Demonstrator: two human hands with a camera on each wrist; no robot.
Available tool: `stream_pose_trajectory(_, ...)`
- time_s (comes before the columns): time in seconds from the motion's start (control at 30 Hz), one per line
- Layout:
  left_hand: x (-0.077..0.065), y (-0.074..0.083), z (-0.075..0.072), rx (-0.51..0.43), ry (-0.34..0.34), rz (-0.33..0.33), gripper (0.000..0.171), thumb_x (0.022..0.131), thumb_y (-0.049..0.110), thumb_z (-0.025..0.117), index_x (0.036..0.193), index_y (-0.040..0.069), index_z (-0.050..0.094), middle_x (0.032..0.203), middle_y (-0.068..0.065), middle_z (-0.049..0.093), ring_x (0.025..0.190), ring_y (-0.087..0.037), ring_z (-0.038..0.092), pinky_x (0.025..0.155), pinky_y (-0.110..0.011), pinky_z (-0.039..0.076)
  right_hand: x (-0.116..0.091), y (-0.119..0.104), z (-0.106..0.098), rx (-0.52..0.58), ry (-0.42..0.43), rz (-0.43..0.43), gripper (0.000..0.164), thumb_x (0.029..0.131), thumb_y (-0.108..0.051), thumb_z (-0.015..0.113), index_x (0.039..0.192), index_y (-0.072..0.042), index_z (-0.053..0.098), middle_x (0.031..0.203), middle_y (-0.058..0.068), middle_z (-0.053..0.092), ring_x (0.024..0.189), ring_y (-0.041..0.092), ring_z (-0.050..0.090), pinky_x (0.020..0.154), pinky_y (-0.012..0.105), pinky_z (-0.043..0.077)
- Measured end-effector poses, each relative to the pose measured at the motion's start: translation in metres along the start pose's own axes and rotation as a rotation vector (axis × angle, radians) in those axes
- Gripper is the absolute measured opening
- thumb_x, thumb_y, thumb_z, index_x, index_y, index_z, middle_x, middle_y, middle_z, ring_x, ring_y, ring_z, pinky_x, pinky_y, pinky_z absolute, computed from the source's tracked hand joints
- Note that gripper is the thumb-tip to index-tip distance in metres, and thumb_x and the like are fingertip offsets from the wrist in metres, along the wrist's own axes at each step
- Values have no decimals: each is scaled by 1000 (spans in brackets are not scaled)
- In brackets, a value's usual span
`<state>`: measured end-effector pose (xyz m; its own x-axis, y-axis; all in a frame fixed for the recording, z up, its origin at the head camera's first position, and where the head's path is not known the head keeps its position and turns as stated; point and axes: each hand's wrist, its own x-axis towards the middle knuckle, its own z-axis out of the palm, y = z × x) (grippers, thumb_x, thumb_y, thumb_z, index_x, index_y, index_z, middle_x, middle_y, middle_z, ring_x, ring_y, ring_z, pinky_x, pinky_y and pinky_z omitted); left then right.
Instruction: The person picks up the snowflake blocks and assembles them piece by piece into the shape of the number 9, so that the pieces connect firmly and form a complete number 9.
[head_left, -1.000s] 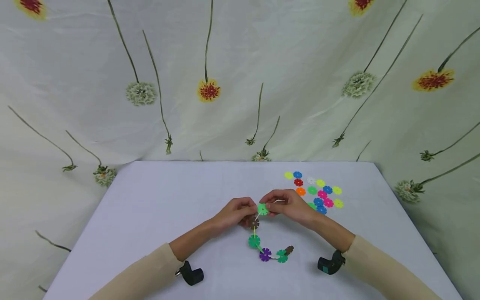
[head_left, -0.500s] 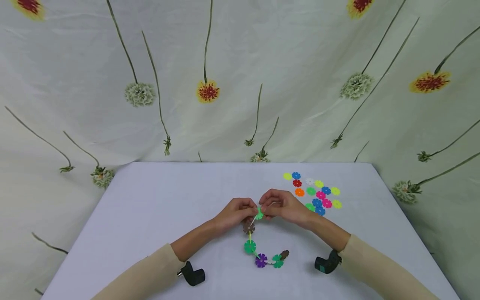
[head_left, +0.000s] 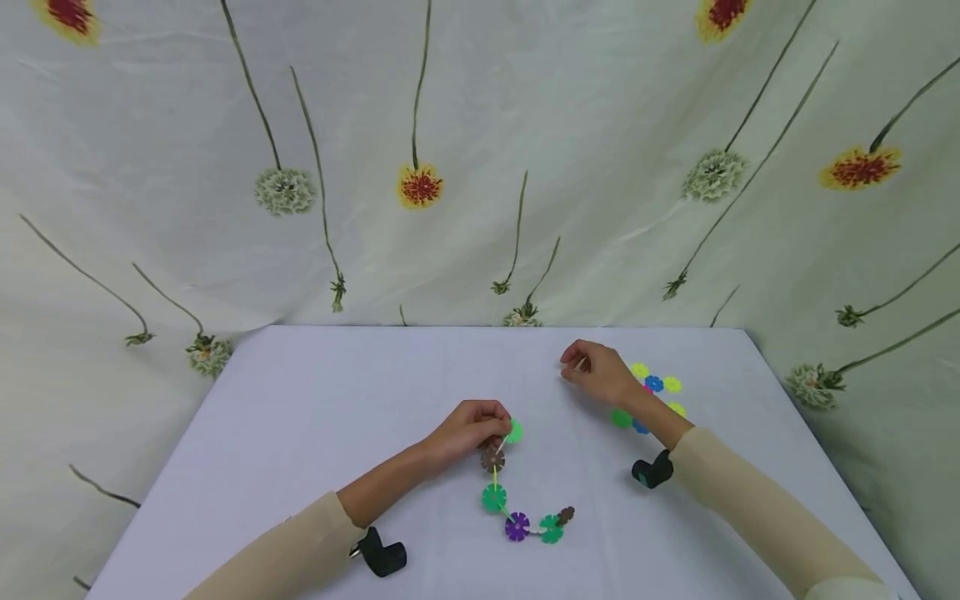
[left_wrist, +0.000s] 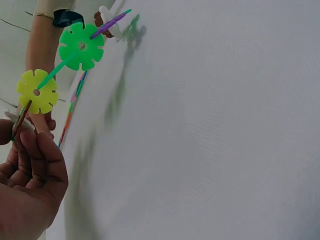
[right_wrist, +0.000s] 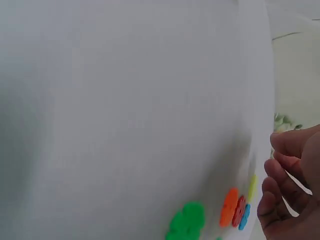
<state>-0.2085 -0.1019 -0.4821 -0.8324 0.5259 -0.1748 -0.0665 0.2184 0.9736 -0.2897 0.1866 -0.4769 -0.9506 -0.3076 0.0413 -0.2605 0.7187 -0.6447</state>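
Note:
My left hand (head_left: 467,431) pinches the upper end of a chain of slotted, flower-shaped plastic discs, next to its light green disc (head_left: 515,432). Below the fingers come a brown disc (head_left: 492,460), a green disc (head_left: 494,498) and a purple disc (head_left: 517,527), with edge-on discs linking them. The chain's far end curves right to another brown disc (head_left: 566,516). The left wrist view shows its yellow disc (left_wrist: 46,96) from the side. Apart from the chain, my right hand (head_left: 597,372) hovers at the loose discs' left side, fingers loosely bent; nothing shows between thumb and fingers in the right wrist view.
Loose discs lie at the table's back right, including a blue disc (head_left: 655,383) and a green disc (head_left: 622,417); my right hand and forearm cover several. An orange disc (right_wrist: 229,207) and a red disc (right_wrist: 239,211) show below that hand. Flower-printed cloth (head_left: 480,125) hangs behind the table.
My right hand has let go of the light green disc and moved away, up and right, to the loose discs. My left hand keeps hold of the chain, which has shifted slightly left and down.

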Motion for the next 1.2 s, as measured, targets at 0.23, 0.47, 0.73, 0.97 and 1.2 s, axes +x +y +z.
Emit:
stream_pose_trajectory(0.23, 0, -1, 0, -9, -7, -9, 16, 103, 15, 63, 103, 0, 68, 80, 7, 62, 76, -8, 55, 70, -20, 48, 21, 23, -11, -253, 40, 50, 33, 102, -23, 68, 131, -6, 68, 122, 17, 65, 116, 35, 50, 101, 53, 49)
stream_pose_trajectory(0.47, 1, -2, 0, -1, -12, -17, 15, 103, 15, 63, 103, 1, 68, 79, 5, 61, 75, -8, 55, 70, -20, 48, 27, 28, -13, -224, 24, 71, 28, 103, -22, 66, 126, -5, 68, 122, 18, 65, 118, 36, 52, 104, 52, 48)
stream_pose_trajectory(0.73, 2, -3, -1, -3, -27, -11, 15, 104, 15, 62, 104, 0, 67, 81, 3, 60, 75, -8, 55, 70, -20, 48, 27, 26, -7, -184, 31, 39, 26, 102, -14, 65, 126, -4, 61, 123, 18, 67, 118, 36, 56, 105, 52, 49)
stream_pose_trajectory(0.97, 2, -2, 0, -4, -21, -9, 16, 104, 16, 63, 104, 0, 67, 81, 3, 61, 75, -8, 54, 70, -21, 48, 15, 17, -3, -61, 64, -53, 13, 102, -7, 68, 115, -9, 65, 108, 11, 75, 100, 26, 71, 94, 46, 59)
stream_pose_trajectory(1.2, 2, -5, -1, 7, -5, -18, 17, 103, 15, 62, 103, -1, 67, 78, 6, 59, 74, -8, 53, 69, -21, 46, -6, -2, 5, 59, 53, -90, 15, 98, -7, 76, 111, -10, 68, 103, 8, 76, 95, 20, 70, 89, 33, 61)
